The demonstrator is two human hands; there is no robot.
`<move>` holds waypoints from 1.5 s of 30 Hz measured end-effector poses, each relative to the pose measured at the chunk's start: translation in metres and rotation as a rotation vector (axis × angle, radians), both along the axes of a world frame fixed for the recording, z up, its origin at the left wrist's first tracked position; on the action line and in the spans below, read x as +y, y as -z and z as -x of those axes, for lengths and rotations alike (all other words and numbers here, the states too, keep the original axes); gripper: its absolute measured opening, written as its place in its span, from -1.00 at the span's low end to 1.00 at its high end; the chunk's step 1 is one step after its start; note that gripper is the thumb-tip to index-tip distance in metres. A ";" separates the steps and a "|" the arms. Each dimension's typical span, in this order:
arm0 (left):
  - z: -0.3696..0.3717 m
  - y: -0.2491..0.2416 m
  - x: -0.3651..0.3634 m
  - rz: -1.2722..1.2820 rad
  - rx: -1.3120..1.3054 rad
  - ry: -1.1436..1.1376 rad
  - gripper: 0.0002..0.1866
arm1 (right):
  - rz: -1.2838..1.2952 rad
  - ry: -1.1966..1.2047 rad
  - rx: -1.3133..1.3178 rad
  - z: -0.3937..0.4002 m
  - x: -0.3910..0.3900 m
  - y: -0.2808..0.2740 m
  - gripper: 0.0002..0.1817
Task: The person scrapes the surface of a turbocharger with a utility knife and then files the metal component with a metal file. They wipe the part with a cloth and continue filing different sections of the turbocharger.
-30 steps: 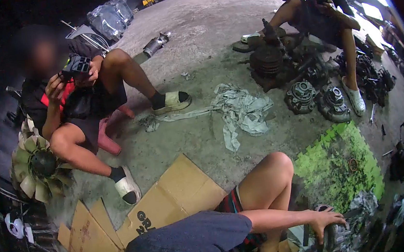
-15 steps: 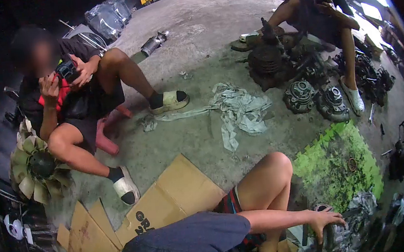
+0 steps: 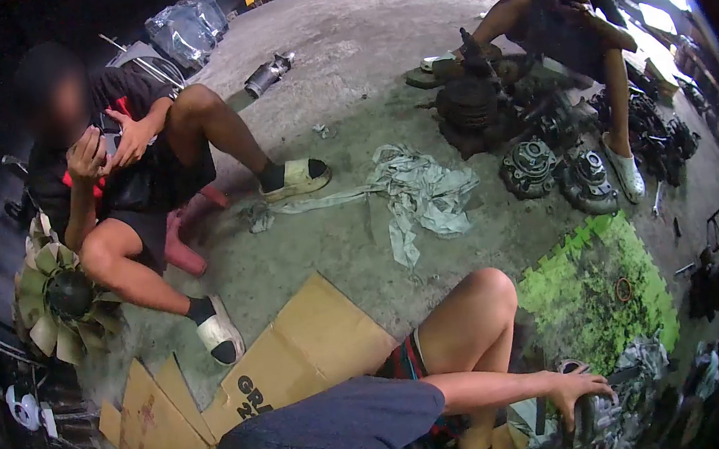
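My left hand (image 3: 580,394) reaches in from the bottom, its fingers bent over the top of a greasy metal machine part (image 3: 600,426). The lower side of this part is dark and partly cut off by the frame. A round metal opening (image 3: 572,367) shows just beyond my knuckles. Crumpled, stained rags (image 3: 642,359) lie to the right of the hand. My bent knee (image 3: 479,299) rises beside my forearm. My right hand is out of view.
A dirty green foam mat (image 3: 599,288) carries an orange ring (image 3: 624,289). Flattened cardboard (image 3: 309,333), a fan (image 3: 67,291), rags (image 3: 425,188) and round metal housings (image 3: 531,167) lie around. One person (image 3: 127,143) sits left; another (image 3: 578,22), holding a phone, sits back right.
The person at left has changed the hold on a small dark object, hands now closer together. The view has shifted slightly. My left hand stays on the metal part.
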State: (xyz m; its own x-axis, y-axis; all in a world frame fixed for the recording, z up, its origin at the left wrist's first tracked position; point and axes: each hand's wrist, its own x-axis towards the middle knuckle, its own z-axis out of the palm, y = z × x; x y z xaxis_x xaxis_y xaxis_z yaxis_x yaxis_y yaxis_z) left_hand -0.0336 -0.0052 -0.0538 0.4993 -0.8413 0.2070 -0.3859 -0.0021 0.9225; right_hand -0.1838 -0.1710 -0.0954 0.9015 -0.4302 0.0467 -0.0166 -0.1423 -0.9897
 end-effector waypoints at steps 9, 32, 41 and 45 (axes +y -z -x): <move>-0.002 -0.001 -0.001 0.004 0.020 0.010 0.51 | -0.034 0.033 0.031 0.006 -0.005 0.000 -0.37; -0.003 -0.004 -0.002 -0.033 0.023 0.020 0.49 | -0.132 0.184 0.042 0.022 -0.035 0.002 -0.34; -0.001 -0.012 0.004 -0.068 0.051 0.022 0.47 | -0.148 0.341 -0.013 0.048 -0.073 -0.006 -0.32; -0.002 -0.008 0.003 -0.066 0.041 0.018 0.47 | -0.176 0.359 -0.020 0.049 -0.078 0.001 -0.32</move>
State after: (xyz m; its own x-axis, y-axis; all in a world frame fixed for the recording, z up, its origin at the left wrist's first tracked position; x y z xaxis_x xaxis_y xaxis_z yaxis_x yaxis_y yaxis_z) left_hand -0.0317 -0.0021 -0.0457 0.4913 -0.8611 0.1309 -0.3485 -0.0566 0.9356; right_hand -0.2325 -0.2486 -0.0961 0.6919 -0.7209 -0.0402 -0.0151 0.0412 -0.9990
